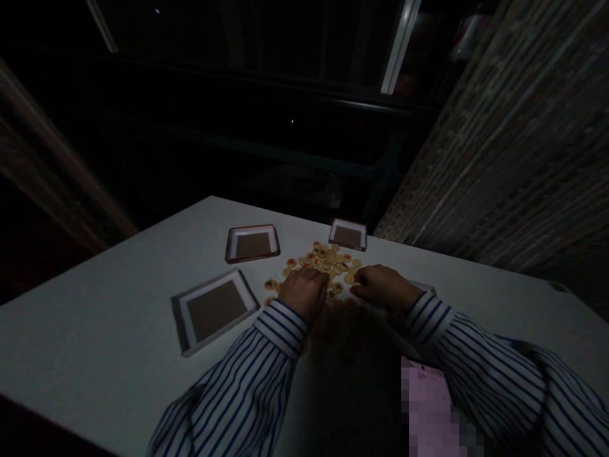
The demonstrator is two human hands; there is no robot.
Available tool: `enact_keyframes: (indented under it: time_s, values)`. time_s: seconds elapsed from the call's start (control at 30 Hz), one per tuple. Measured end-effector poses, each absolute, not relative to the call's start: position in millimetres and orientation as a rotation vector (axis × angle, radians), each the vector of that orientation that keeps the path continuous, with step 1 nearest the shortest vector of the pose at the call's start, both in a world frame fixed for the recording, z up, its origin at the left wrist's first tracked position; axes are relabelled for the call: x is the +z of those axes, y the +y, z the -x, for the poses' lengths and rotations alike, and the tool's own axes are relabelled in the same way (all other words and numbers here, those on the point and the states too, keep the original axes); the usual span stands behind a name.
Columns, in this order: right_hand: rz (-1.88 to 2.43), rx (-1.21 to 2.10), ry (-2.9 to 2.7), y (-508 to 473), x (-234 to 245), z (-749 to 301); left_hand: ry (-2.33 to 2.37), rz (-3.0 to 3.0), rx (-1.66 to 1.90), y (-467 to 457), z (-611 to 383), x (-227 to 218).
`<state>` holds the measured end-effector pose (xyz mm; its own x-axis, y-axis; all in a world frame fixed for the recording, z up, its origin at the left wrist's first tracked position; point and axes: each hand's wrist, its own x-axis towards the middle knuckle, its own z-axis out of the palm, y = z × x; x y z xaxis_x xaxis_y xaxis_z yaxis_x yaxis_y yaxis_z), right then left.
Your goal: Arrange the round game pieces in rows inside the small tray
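Round Chinese chess pieces (328, 255), pale with red or black characters, lie in a loose heap in the middle of the white table. My left hand (304, 293) rests over the near-left side of the heap, its fingers curled down; the fingertips are hidden behind the hand. At the heap's right edge is my right hand (384, 285), fingers bent together, thumb side toward the pieces. Whatever either hand may hold cannot be made out. More pieces (349, 303) lie in deep shadow between my forearms.
Three shallow open boxes surround the heap: a large one (180, 327) at left, a smaller one (228, 249) behind it, another (349, 246) at the back. A pale edge (423, 287) shows behind my right wrist. A lit phone (431, 406) lies near my right forearm.
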<state>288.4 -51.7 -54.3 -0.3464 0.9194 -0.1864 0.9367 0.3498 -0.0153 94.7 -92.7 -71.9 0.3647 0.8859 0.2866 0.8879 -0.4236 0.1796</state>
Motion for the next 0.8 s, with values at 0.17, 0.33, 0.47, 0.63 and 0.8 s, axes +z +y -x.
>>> enact_keyframes:
  time_s: [0.17, 0.33, 0.47, 0.63, 0.8]
  values:
    - [-1.713, -0.193, 2.465, -53.1, -51.3, -286.7, -1.688, 2.592, -0.554, -91.1, -92.7, -73.4]
    - [-1.846, -0.54, 2.606, -50.5, -47.9, -293.6, -1.653, 2.61, -0.638, -92.6, -94.5, -72.9]
    - [-1.862, -1.319, 2.649, -47.3, -46.4, -296.3, -1.624, 2.611, -0.752, -93.8, -95.6, -72.5]
    - [-1.722, -1.922, 2.544, -50.7, -47.9, -290.5, -1.512, 2.624, -0.934, -93.5, -96.5, -74.9]
    - [-1.614, -2.154, 2.491, -54.4, -52.3, -283.2, -1.4, 2.616, -1.059, -93.8, -96.8, -76.1]
